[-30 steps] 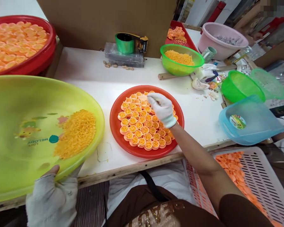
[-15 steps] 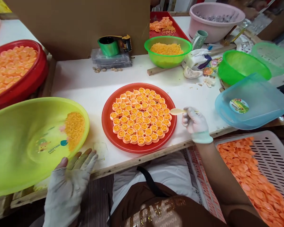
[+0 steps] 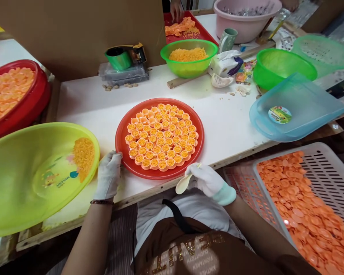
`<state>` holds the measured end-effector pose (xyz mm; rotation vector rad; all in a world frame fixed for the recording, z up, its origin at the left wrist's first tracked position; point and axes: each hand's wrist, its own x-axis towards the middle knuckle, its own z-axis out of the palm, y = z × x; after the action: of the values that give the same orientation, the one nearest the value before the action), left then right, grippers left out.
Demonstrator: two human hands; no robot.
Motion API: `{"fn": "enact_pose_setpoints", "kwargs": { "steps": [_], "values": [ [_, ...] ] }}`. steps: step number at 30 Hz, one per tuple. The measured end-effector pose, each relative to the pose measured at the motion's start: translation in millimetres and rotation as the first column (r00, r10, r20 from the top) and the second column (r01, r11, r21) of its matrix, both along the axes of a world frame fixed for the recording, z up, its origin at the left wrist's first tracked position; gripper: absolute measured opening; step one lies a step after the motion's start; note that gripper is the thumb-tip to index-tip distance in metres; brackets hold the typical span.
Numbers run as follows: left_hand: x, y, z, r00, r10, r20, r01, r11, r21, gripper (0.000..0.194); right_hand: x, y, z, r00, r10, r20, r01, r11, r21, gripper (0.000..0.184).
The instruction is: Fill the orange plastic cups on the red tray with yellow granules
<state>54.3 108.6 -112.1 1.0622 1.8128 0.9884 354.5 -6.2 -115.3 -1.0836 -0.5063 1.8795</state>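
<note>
A round red tray [image 3: 120,130] lies near the table's front edge, covered with small orange cups [image 3: 162,156]. Most cups hold yellow-orange bits; several at the tray's upper left look empty inside. Gloved, my left hand [image 3: 108,173] grips the tray's left rim, its fingertips partly hidden. A pale plastic spoon [image 3: 182,185] is pinched in my gloved right hand [image 3: 205,178], bowl pointing down and left. That hand is at the tray's lower right rim; whether it touches the rim I cannot tell. Left of the tray sits a large yellow-green basin [image 3: 25,168] with yellow grains [image 3: 83,156].
Green bowl [image 3: 189,68] of yellow pieces, tape roll [image 3: 119,58], mug [image 3: 227,40] and tissue pack [image 3: 225,63] stand behind. At right are a blue scoop-shaped container [image 3: 304,110] and a crate [image 3: 321,156] of orange pieces. A co-worker's hand [image 3: 177,10] reaches into a far red tray.
My left hand has moved from beside the basin onto the red tray's rim. My right hand, with the spoon, has come down and left to the tray's near edge. The view has shifted slightly.
</note>
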Motion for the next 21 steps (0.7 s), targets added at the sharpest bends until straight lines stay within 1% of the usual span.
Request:
{"fn": "enact_pose_setpoints", "kwargs": {
  "steps": [3, 6, 9, 11, 12, 13, 14, 16, 18, 20, 21],
  "values": [
    [7, -7, -4.2, 0.999, 0.019, 0.029, -0.018, 0.999, -0.036, 0.026, -3, 3, 0.9, 0.993, -0.101, -0.061, 0.1, 0.995, -0.004, 0.045],
    [15, -21, -9.3, 0.994, -0.021, 0.108, 0.029, 0.997, -0.071, 0.034, 2, 17, 4.6, 0.978, -0.192, -0.083, 0.192, 0.981, -0.017, 0.05],
    [18, -31, -8.8, 0.978, -0.118, 0.17, 0.136, 0.986, -0.097, 0.039, 13, 36, 10.1, 0.945, -0.325, -0.029, 0.326, 0.943, 0.066, 0.051],
    [17, -28, -4.8, 0.974, -0.168, 0.151, 0.186, 0.976, -0.116, 0.036, 24, 44, 14.0, 0.907, -0.42, 0.02, 0.412, 0.897, 0.163, 0.051],
    [16, -22, -2.3, 0.977, -0.18, 0.117, 0.194, 0.975, -0.112, 0.033, 29, 44, 15.8, 0.894, -0.447, 0.043, 0.43, 0.88, 0.203, 0.051],
    [15, -13, 0.1, 0.981, -0.182, 0.066, 0.188, 0.977, -0.097, 0.03, 33, 43, 17.4, 0.892, -0.448, 0.065, 0.424, 0.877, 0.228, 0.05],
    [15, -2, 2.2, 0.985, -0.173, 0.003, 0.173, 0.982, -0.071, 0.027, 36, 39, 18.8, 0.901, -0.425, 0.085, 0.397, 0.888, 0.233, 0.049],
    [16, 24, 4.5, 0.981, -0.143, -0.13, 0.142, 0.99, -0.018, 0.02, 39, 27, 20.6, 0.94, -0.322, 0.116, 0.296, 0.935, 0.195, 0.046],
    [19, 50, 4.2, 0.968, -0.12, -0.22, 0.123, 0.992, -0.001, 0.017, 37, 14, 21.0, 0.962, -0.242, 0.128, 0.223, 0.963, 0.15, 0.044],
    [21, 69, 2.0, 0.959, -0.111, -0.262, 0.11, 0.994, -0.019, 0.019, 33, 6, 19.9, 0.964, -0.239, 0.114, 0.224, 0.966, 0.127, 0.044],
    [22, 74, 0.4, 0.957, -0.104, -0.271, 0.1, 0.995, -0.028, 0.02, 32, 5, 18.5, 0.963, -0.25, 0.1, 0.237, 0.964, 0.122, 0.044]
  ]
}}
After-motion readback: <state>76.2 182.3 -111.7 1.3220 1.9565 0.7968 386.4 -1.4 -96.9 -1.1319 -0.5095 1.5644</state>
